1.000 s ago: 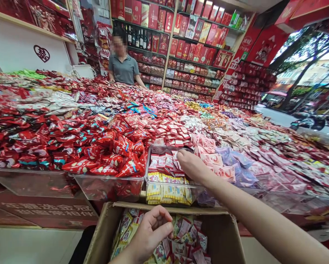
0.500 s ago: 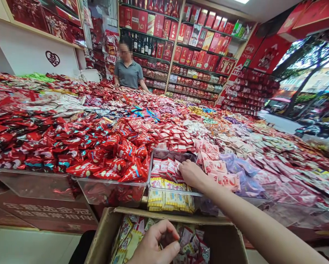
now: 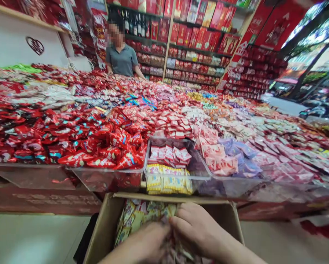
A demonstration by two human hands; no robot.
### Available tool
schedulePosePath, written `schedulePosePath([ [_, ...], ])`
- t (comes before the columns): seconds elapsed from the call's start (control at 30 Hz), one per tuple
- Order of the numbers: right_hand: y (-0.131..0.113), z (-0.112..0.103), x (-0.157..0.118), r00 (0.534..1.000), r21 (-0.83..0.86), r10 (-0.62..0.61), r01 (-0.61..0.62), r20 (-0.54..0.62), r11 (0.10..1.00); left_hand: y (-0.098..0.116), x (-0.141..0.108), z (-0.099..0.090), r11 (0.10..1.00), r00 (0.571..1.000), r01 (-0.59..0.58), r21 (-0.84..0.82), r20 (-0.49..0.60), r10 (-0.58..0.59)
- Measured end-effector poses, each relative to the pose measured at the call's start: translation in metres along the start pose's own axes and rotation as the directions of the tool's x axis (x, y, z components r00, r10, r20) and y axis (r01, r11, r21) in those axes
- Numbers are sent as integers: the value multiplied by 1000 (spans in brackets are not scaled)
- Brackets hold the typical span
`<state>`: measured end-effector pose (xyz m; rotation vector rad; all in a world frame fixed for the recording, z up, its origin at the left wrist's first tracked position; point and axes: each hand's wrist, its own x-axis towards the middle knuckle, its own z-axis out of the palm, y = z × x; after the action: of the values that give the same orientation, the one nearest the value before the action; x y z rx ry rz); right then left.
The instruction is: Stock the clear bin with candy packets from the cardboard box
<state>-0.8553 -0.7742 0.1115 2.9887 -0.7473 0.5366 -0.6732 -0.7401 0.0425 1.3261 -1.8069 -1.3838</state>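
Observation:
Both hands are down in an open cardboard box (image 3: 97,234) that holds small yellow and red-and-white candy packets (image 3: 138,212). My left hand (image 3: 150,238) is smeared by motion over the packets, so its fingers do not read clearly. Close against it, my right hand (image 3: 193,225) has its fingers curled inward; what lies in them is hidden. Just beyond the box stands a clear plastic bin (image 3: 201,165), with red-and-white packets (image 3: 168,154) in a row behind yellow-edged packets (image 3: 168,179).
Red candy bags (image 3: 117,146) fill the bin to the left. Pink bags (image 3: 222,163) and purple bags (image 3: 242,154) lie to the right. Across the heaped display stands a person in a grey shirt (image 3: 121,60), before shelves (image 3: 167,44) of red boxes and bottles.
My right hand has left the plastic bin and come down into the cardboard box beside my left hand. Red-and-white packets lie in the bin where it was. The view has tilted down.

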Motion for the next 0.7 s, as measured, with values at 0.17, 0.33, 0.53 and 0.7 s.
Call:
schedulePosePath([
  [0.17, 5, 64, -54, 754, -90, 397, -414, 523, 906, -7, 5, 0, 908, 977, 153, 390, 77, -197],
  [0.33, 13, 72, -34, 558, -50, 485, -620, 673, 783, -8, 21, -8, 805, 945, 227, 547, 75, -318],
  [0.53, 13, 103, -1, 472, -36, 500, -700, 726, 713, -10, 23, -11, 674, 902, 218, 706, 119, -416],
  [0.7, -7, 133, -18, 643, 151, 441, -655, 626, 740, -2, 20, -6, 645, 901, 163, 746, 154, -406],
])
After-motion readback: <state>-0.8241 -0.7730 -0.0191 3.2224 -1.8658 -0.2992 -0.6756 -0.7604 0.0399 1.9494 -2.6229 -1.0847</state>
